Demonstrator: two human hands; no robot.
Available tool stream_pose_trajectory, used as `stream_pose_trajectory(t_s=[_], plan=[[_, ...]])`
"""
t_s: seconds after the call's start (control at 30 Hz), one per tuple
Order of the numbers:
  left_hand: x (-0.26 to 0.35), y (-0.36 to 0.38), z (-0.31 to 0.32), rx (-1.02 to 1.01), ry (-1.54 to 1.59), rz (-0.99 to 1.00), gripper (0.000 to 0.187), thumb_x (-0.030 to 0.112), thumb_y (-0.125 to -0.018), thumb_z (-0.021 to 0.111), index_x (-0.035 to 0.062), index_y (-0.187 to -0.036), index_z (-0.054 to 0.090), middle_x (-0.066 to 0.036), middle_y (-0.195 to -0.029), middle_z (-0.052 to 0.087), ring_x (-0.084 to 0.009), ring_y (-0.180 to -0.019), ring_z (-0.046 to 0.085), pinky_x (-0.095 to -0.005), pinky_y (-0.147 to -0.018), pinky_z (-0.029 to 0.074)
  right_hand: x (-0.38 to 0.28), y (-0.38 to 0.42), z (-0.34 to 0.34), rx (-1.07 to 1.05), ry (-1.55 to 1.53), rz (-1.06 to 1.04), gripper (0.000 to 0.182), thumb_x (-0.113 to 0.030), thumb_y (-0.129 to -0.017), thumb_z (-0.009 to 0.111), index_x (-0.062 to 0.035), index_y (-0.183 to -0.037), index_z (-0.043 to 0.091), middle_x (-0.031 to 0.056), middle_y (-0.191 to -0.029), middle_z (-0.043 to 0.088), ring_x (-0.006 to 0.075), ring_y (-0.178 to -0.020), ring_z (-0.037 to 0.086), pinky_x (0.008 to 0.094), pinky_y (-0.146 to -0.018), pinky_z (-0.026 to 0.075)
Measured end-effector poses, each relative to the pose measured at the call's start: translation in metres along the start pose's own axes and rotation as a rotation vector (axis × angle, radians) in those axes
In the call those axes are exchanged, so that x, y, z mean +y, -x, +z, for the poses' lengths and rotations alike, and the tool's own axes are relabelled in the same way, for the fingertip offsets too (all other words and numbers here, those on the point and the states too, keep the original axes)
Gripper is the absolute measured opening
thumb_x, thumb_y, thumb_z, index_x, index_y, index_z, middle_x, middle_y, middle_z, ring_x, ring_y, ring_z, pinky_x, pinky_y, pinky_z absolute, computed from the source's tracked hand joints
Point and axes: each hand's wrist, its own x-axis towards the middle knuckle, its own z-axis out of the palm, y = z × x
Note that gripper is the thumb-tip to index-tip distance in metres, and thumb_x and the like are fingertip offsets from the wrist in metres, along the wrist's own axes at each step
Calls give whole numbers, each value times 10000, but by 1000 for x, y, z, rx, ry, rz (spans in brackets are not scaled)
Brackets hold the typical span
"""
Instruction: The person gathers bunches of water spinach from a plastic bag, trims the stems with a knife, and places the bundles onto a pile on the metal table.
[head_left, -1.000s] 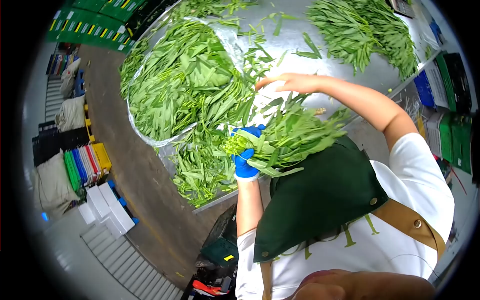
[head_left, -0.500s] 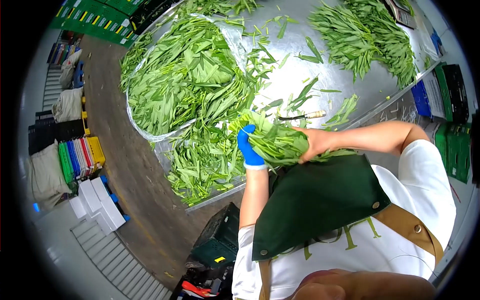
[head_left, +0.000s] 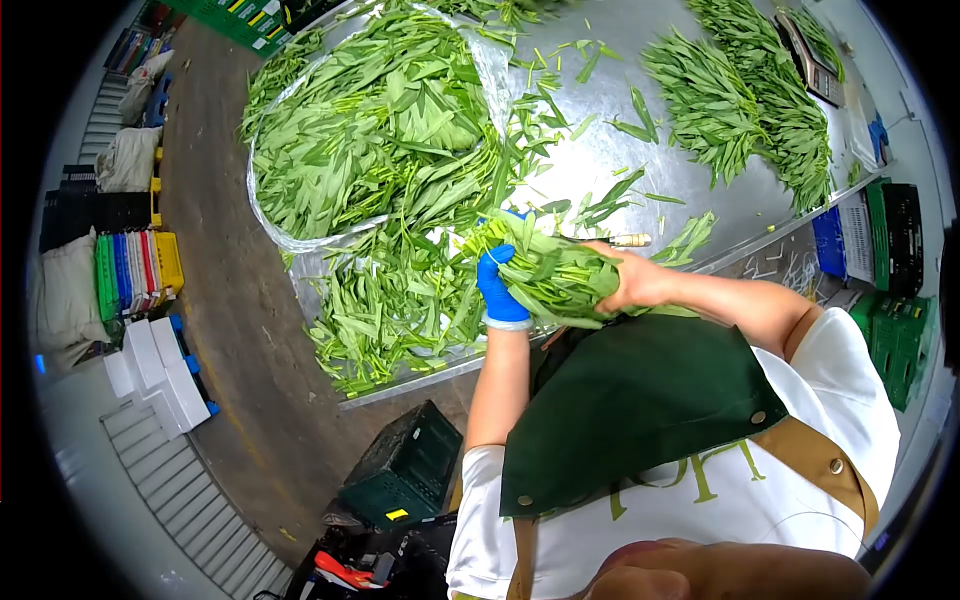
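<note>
My left hand (head_left: 499, 287), in a blue glove, is wrapped round the stem end of a bunch of leafy greens (head_left: 560, 272). At the leafy end of the same bunch, my bare right hand (head_left: 635, 279) grips it, fingers partly hidden by leaves. The bunch lies sideways in front of my green apron. Just beyond it, a knife with a pale handle (head_left: 630, 240) rests on the metal table (head_left: 690, 200), its blade partly covered. A large heap of greens (head_left: 370, 130) fills an open clear plastic bag at the left, with loose leaves around it.
More bunches of greens (head_left: 755, 100) lie at the table's far right beside a scale (head_left: 815, 70). A dark green crate (head_left: 405, 468) stands on the floor below the near edge. Stacked crates (head_left: 895, 330) are at the right, and white boxes (head_left: 158, 375) at the left.
The view has shifted slightly, so the table's things sit a little differently in frame. Both hands still hold the bunch, which has moved only slightly.
</note>
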Motion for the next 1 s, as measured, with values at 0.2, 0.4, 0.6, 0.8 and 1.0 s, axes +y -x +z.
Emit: stream_pose_trajectory(t_s=[0.2, 0.4, 0.6, 0.8, 1.0], plan=[[12, -14, -68, -88, -163, 4, 590, 331, -976, 463, 186, -1494, 222, -93, -1477, 313, -272, -1307, 389, -426, -1032, 396, 12, -32, -43, -25, 4, 54, 971, -1, -629, 715, -128, -1474, 253, 111, -1203, 587, 176, -1042, 568, 307, -911, 459], [-10, -28, -116, 60, -479, -83, 797, 374, -901, 609, 257, -1519, 120, -88, -1496, 297, -248, -1323, 372, -436, -1016, 362, 70, -53, -64, 95, 581, 10, 949, -158, -662, 702, -155, -1479, 219, 209, -823, 651, 397, -764, 629, 459, -699, 493], [-8, -38, -111, 62, -727, -36, 807, 232, -840, 662, 174, -1504, 208, -136, -1492, 297, -262, -1305, 384, -366, -1031, 360, 62, -59, -75, 108, 582, -98, 945, -57, -649, 640, -189, -1483, 218, 200, -740, 632, 372, -683, 620, 456, -625, 480], [-9, -41, -87, 53, -786, 4, 848, 71, -790, 689, 117, -1495, 222, -149, -1427, 384, -232, -1186, 500, -334, -978, 421, 49, -67, -78, 141, 910, 91, 989, -24, -630, 647, -190, -1492, 192, 191, -718, 619, 378, -691, 612, 463, -620, 471], [-27, -56, -103, 110, -1063, 158, 413, 62, -853, 611, 21, -1255, 527, -65, -1011, 666, -151, -824, 614, -277, -699, 486, 11, -49, -65, 131, 1022, 30, 972, 4, -623, 632, -169, -1479, 208, 201, -777, 615, 404, -679, 590, 488, -617, 458]])
